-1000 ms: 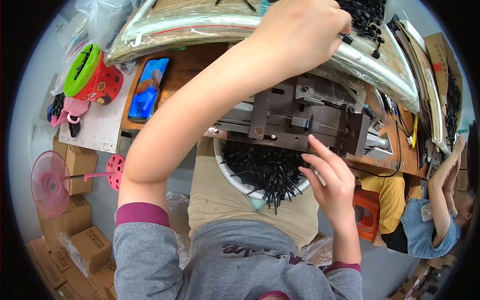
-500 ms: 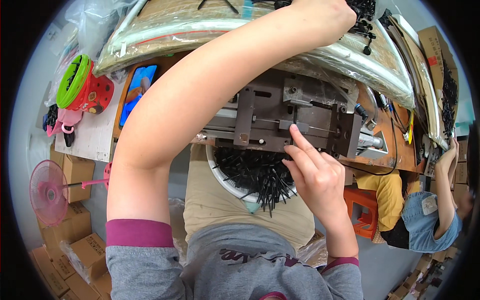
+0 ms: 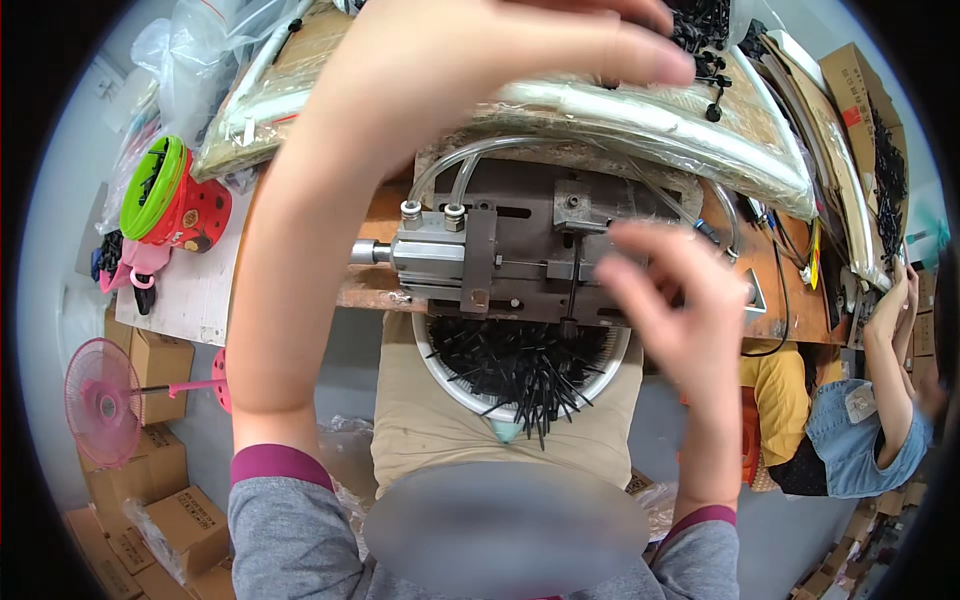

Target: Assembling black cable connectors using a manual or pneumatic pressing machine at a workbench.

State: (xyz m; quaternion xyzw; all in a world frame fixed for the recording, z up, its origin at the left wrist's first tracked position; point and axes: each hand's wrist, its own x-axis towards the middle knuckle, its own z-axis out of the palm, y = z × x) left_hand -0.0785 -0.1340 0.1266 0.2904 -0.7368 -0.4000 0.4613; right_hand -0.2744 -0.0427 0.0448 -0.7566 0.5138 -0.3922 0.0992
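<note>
My left hand (image 3: 590,40) reaches across the top of the view, blurred, beside a heap of black plastic parts (image 3: 700,25). Its thumb and a finger are apart, and the top edge cuts off the rest. My right hand (image 3: 690,300), also blurred, hovers at the right of a dark metal fixture (image 3: 520,185) with fingers apart and nothing visible in them. A thin black rod (image 3: 574,275) lies across the fixture, under its small metal block (image 3: 575,205). A silver air cylinder (image 3: 428,255) with clear hoses sits at the fixture's left.
A white basket (image 3: 425,365) of black stick-like parts rests on my lap. Plastic-wrapped panels (image 3: 740,150) lie behind the fixture. At left stand a red and green bucket (image 3: 200,210) and a pink fan (image 3: 103,400). A co-worker's arm (image 3: 885,370) is at right.
My right hand has lifted off the fixture and moved right. My left hand has come back slightly from the heap, and its forearm has shifted left, uncovering the cylinder.
</note>
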